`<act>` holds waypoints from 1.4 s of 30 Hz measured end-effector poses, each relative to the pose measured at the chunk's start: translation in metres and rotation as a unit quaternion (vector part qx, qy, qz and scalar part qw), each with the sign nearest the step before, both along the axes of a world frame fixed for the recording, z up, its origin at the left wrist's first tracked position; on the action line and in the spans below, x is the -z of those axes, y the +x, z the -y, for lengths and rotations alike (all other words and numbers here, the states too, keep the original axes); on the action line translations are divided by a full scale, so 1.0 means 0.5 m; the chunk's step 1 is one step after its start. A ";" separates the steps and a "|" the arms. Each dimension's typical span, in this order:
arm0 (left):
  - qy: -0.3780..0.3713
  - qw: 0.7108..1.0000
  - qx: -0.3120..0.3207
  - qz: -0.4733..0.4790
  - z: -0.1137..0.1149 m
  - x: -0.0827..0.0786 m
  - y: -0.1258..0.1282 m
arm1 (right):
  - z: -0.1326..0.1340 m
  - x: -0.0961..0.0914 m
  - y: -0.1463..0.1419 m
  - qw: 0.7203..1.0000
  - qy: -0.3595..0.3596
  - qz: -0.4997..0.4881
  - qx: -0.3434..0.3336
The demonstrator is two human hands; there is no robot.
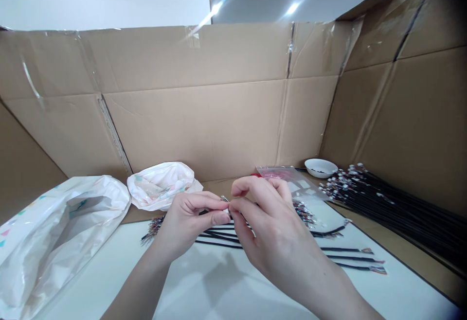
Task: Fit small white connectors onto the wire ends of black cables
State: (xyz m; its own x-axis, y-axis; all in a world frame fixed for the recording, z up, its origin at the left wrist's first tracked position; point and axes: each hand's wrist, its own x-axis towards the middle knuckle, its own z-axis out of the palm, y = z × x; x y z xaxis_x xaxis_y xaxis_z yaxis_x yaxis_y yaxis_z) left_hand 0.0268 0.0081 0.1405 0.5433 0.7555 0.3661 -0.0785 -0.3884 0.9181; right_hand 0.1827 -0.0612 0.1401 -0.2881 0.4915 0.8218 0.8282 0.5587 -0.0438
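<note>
My left hand [186,223] and my right hand [272,222] meet at the fingertips above a white board [226,286]. Between them, a tiny white connector [226,210] on a thin wire is pinched in both hands, partly hidden by my fingers. A small metal piece [224,198] shows just above it. Several black sheathed cables [219,236] lie under my hands, with a tangle of colored wire ends [155,226] to the left. More cables with colored ends [355,257] stretch out to the right of my right hand.
A large bundle of black cables [386,208] with white connectors lies on the cardboard at right. Behind it stand a white bowl [321,168] holding small dark parts and a clear bag [288,179]. White plastic bags [54,237] crumple at left, before tall cardboard walls [200,115].
</note>
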 end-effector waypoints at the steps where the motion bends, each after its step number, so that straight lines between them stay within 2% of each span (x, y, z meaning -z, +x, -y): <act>1: -0.002 1.000 0.002 0.002 0.000 -0.001 -0.001 | 0.000 0.000 0.000 1.000 0.001 -0.001 0.001; 9: -0.087 0.994 0.001 0.060 -0.004 0.004 -0.003 | -0.004 -0.012 0.007 0.998 -0.035 -0.051 -0.004; 16: -0.069 0.996 0.008 0.062 -0.004 0.004 -0.002 | -0.001 -0.014 0.009 0.998 -0.047 -0.046 -0.009; 25: -0.068 0.994 -0.015 0.083 0.001 0.000 0.005 | -0.005 -0.007 0.003 1.000 -0.023 -0.014 -0.002; 34: -0.041 0.996 -0.009 0.083 0.000 -0.001 -0.001 | -0.005 -0.009 0.001 0.999 -0.009 -0.036 -0.002; 42: -0.036 0.995 0.002 0.088 -0.005 0.001 -0.004 | -0.004 -0.014 0.006 0.998 -0.039 -0.048 -0.011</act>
